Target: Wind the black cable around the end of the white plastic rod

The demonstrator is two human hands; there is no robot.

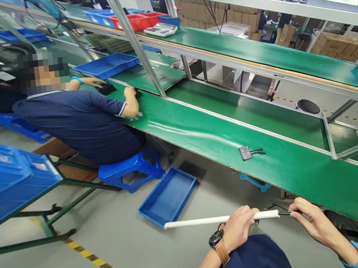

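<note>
A long white plastic tube (196, 222) lies level across my lap. My left hand (241, 226), with a watch on its wrist, is wrapped round the tube near its right end. From that end comes a thin black cable (284, 213), which my right hand (310, 218) pinches between thumb and fingers just outside the tube. How far the cable runs inside the tube is hidden. On the green bench ahead of me lies a small flat black box with short cable leads (245, 152), apart from both hands.
The green workbench (199, 136) runs along my front, under a metal-framed shelf (253, 44). A blue tray (169, 196) sits on the floor to my left. Beyond it a co-worker (79, 116) sits on a blue stool (131, 170), near stacked blue crates (11, 176).
</note>
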